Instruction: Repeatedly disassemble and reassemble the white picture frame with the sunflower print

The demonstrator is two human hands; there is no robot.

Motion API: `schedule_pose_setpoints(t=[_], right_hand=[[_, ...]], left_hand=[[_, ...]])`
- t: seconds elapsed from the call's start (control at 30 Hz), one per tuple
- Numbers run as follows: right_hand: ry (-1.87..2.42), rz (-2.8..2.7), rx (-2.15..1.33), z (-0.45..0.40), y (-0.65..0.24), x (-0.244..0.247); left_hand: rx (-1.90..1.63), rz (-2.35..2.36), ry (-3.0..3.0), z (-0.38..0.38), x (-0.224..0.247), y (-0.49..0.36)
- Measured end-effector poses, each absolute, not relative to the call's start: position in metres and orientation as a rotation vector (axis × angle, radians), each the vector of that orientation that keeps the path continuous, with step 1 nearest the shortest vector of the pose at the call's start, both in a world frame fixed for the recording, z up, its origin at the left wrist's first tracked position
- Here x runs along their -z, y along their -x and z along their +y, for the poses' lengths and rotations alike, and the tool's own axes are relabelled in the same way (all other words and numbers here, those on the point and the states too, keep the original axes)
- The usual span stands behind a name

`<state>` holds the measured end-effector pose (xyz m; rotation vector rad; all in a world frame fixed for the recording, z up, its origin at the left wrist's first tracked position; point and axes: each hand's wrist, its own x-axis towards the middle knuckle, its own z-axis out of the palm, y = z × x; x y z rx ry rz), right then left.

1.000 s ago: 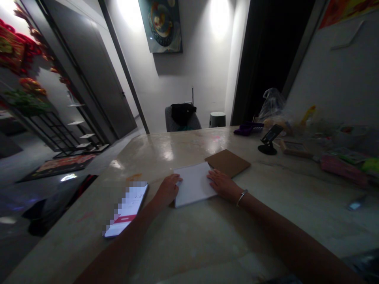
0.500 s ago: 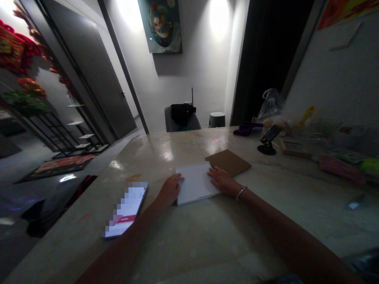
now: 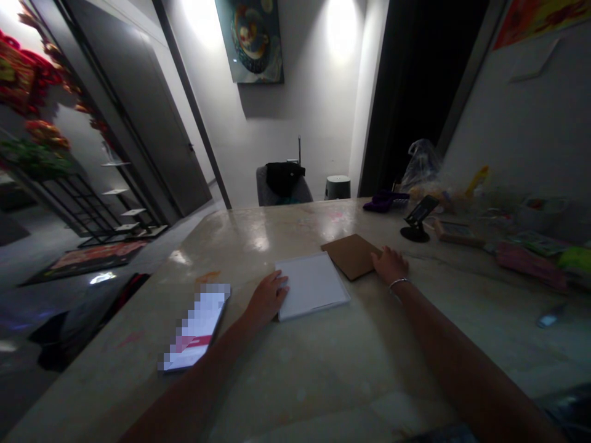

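A flat white square panel (image 3: 314,286) lies on the pale stone-look table (image 3: 295,381) in front of me. My left hand (image 3: 268,298) rests at its left edge, fingers extended over the border; the thumb cannot be made out. Just behind and to the right is a thin brown board (image 3: 351,255), also flat, its near-left side close to the panel. My right hand (image 3: 390,266), with a bracelet at the wrist, has its fingers closed at the board's right corner. The fingertips' hold is partly hidden.
A phone or tablet (image 3: 198,332) with a lit screen lies left of my left forearm. Back right stand a phone holder (image 3: 418,221), a wooden frame (image 3: 457,232), a purple item (image 3: 385,201) and a pink cloth-like item (image 3: 530,264). A chair (image 3: 284,184) stands beyond the table.
My right hand has left the white panel's right side and moved right to the brown board's corner. The left hand has stayed at the panel's left edge.
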<state>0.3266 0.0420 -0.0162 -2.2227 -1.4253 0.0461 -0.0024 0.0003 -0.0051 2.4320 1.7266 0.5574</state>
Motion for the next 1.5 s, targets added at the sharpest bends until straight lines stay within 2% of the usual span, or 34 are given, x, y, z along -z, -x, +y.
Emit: schedule_pose_setpoints(t=[0.3, 0.47, 0.6, 0.77, 0.9, 1.07, 1.33, 1.5], right_hand=[[1.818, -1.081, -0.369, 0.054, -0.337, 0.014], [1.354, -0.822, -0.699, 0.053, -0.322, 0.009], [1.303, -1.004, -0.427, 0.034, -0.297, -0.013], [1.045, -1.467, -0.466, -0.001, -0.261, -0.034], [0.993, -1.795, -0.416, -0.006, -0.248, -0.023], [1.268, -1.847, -0.367, 0.012, -0.252, 0.005], [1.464, -1.564, -0.886, 0.023, -0.254, 0.012], [1.221, -1.314, -1.315, 0.021, -0.26, 0.003]], left_hand=[[-0.548, 1.734, -2.434, -0.001, 0.003, 0.002], [-0.54, 1.731, -2.427, -0.002, 0.001, 0.001], [-0.533, 1.731, -2.424, -0.002, 0.0, 0.001], [-0.54, 1.715, -2.451, 0.0, 0.004, 0.002], [-0.594, 1.707, -2.448, 0.002, 0.008, 0.002], [-0.594, 1.728, -2.463, 0.003, 0.009, 0.003], [-0.584, 1.747, -2.471, 0.003, 0.012, 0.004], [-0.664, 1.753, -2.436, 0.004, 0.016, 0.005]])
